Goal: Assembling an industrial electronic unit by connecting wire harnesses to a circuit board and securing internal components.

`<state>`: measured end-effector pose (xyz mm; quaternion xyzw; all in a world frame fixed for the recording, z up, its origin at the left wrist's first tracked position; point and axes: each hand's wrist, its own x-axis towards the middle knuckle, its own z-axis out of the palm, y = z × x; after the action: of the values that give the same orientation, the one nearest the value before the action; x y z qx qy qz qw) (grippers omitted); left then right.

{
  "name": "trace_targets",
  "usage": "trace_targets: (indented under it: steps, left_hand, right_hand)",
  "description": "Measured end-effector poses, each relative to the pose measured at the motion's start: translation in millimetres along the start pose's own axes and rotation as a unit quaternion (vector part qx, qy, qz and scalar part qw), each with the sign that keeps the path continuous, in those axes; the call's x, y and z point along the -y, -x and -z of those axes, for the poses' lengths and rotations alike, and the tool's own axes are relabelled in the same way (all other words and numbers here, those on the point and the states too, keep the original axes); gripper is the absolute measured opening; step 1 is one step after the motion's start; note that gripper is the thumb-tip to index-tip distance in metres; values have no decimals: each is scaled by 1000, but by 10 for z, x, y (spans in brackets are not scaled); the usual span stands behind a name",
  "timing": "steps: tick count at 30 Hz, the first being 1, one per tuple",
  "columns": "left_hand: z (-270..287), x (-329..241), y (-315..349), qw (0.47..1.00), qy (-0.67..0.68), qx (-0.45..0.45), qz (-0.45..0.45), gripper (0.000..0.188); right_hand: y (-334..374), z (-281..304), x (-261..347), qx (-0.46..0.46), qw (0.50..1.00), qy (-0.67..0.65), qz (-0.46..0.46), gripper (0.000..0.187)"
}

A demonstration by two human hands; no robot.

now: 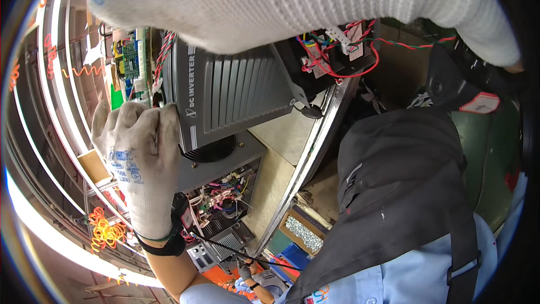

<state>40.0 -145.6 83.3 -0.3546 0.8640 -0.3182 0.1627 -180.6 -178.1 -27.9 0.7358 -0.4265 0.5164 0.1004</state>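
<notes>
Here, left hand (138,145) bent against grey casing (239,93), right hand (174,5) over it, both grips unclear

Your left hand (138,149), in a white knit glove, is at the left edge of the grey casing (239,95), its fingers bent there; whether they grip is hidden. Your right hand (185,5), gloved too, passes across the casing's top end, its fingers not visible. Left of the casing, beyond your left fingertips, you have a green circuit board (130,59); to its upper right, red and green wires (368,67) trail from a dark, open housing (360,59). Below the casing sits a bundle of mixed wires (222,200); farther below and right, a box of small metal parts (304,233). Well below the casing, another person's gloved hand (245,272) shows. Your black apron (399,163) fills the space to its lower right.
</notes>
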Motion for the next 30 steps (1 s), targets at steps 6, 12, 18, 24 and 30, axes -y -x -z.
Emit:
trace_targets:
  steps: [6, 12, 18, 24, 30]
  left_hand:
    - [-60, -44, -120, 989, 85, -80, 88, 13]
    - [-37, 13, -361, 973, 135, 46, 181, 34]
    - [-297, 39, -665, 977, 35, 114, 175, 36]
    - [-534, 205, -673, 962, 197, -10, 191, 17]
    - [-490, -33, -634, 869, 457, -102, 159, 19]
  right_hand:
    - [-98, -35, 161, 14, 999, 28, 21, 8]
    - [-114, -133, 218, 35, 998, 45, 2, 9]
    - [64, -95, 263, 46, 998, 41, -14, 12]
    - [74, -14, 303, 52, 998, 29, -11, 16]
    - [270, -2, 203, 16, 1000, -12, -22, 17]
